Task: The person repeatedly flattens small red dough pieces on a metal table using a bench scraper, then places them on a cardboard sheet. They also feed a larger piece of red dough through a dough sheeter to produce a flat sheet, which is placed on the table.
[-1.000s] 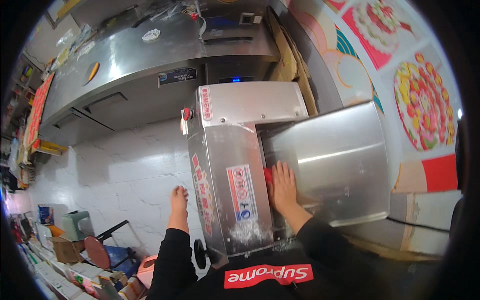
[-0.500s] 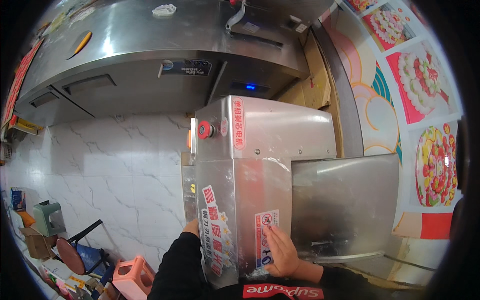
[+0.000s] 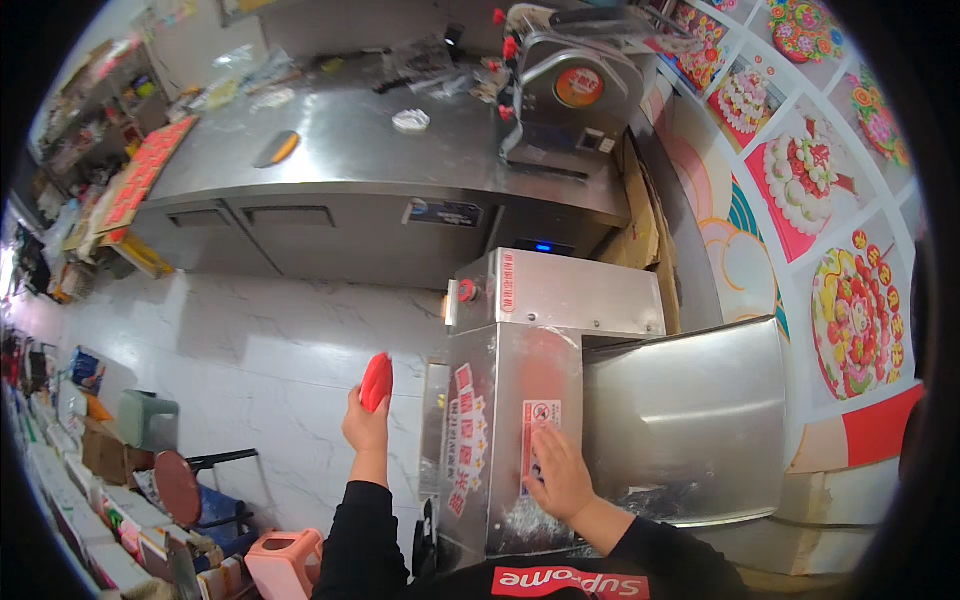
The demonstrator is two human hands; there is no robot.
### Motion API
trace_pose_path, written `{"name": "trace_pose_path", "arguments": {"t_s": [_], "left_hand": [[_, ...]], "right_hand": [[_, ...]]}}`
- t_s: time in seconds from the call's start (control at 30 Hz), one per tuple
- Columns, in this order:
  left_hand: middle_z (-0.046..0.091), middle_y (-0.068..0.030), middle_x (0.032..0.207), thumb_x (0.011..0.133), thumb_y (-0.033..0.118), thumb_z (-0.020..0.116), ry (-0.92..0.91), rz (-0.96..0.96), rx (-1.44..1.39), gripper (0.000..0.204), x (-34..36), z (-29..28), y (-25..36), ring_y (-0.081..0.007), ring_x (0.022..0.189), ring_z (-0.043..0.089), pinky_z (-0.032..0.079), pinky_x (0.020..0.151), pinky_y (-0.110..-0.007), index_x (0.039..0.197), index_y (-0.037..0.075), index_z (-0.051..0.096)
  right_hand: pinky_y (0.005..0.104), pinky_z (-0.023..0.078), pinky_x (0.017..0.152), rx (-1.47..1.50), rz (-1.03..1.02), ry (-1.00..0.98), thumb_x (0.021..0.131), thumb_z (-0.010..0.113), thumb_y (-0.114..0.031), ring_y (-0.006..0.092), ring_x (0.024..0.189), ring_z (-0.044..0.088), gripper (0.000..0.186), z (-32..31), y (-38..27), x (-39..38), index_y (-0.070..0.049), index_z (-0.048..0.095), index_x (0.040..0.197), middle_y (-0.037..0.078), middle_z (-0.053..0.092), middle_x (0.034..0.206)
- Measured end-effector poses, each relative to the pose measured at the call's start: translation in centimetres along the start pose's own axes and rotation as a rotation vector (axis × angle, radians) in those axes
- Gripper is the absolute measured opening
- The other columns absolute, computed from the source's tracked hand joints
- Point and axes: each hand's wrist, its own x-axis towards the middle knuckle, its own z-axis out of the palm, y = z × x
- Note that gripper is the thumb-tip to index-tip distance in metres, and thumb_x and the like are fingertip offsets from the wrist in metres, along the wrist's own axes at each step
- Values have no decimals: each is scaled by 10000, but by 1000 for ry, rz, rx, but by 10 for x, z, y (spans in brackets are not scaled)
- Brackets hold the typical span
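A red, flat oblong item [image 3: 378,378], too indistinct to name, is gripped in my left hand [image 3: 366,430], held up left of the stainless-steel machine [image 3: 535,365]. My right hand [image 3: 560,480] lies open with fingers stretched over the pictogram label on the machine's top. A red round button [image 3: 467,290] sits at the far left corner of the machine, and a wide sloping steel tray [image 3: 690,420] extends from its right side. Patches of white powder mark the metal near my right hand.
Beyond stand a steel bench [image 3: 350,150] and an upright metal appliance [image 3: 570,110]. Cardboard [image 3: 643,240] leans beside the poster-covered wall [image 3: 850,300] at right. At lower left are a pink stool [image 3: 280,560], a green stool [image 3: 145,420], a folding chair [image 3: 180,485] and stacked boxes [image 3: 60,480].
The red item, earlier under my right hand, is now in my left hand, which rose from beside the machine. My right hand moved left from the tray's edge onto the label. The view tilted upward.
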Motion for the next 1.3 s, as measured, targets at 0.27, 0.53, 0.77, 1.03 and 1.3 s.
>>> {"name": "trace_pose_path", "arguments": {"t_s": [0.27, 0.53, 0.77, 1.03, 1.3], "left_hand": [[661, -43, 913, 766, 178, 654, -469, 1328, -29, 353, -142, -148, 153, -201, 724, 652, 511, 598, -323, 1104, 103, 584], [608, -183, 1097, 792, 259, 681, -201, 1031, -100, 491, -193, -150, 152, -335, 953, 610, 489, 787, -414, 1206, 43, 529], [586, -203, 1162, 818, 410, 649, -285, 615, 67, 472, -135, -72, 169, -351, 1021, 590, 474, 851, -421, 1097, 30, 622], [638, -140, 969, 785, 478, 677, -455, 434, -118, 486, -167, -94, 184, -317, 898, 627, 493, 786, -388, 965, 29, 632], [532, -187, 1219, 894, 259, 599, -256, 622, -557, 465, -122, -49, 198, -282, 1147, 511, 408, 956, -362, 1252, -14, 478]], "right_hand": [[459, 355, 1019, 102, -160, 398, 691, 775, -368, 356, 1201, 463, 784, -55, -17, -50, -23, 440, 1310, 177, 487, 1311], [382, 506, 697, 256, 199, 386, 724, 747, -384, 299, 766, 635, 369, -48, -19, -58, -84, 663, 923, 103, 665, 841], [400, 418, 934, 206, 564, 343, 783, 709, -309, 304, 1072, 521, 398, -23, 15, -1, -51, 592, 1063, 116, 566, 1111], [326, 386, 999, 1341, 631, 184, 846, 686, -327, 198, 1181, 494, 523, -21, 21, -69, -31, 538, 1251, 181, 518, 1284], [375, 441, 941, 394, 838, 310, 838, 665, -276, 282, 1048, 585, 489, -115, 78, -91, -103, 538, 1277, 172, 639, 1067]]}}
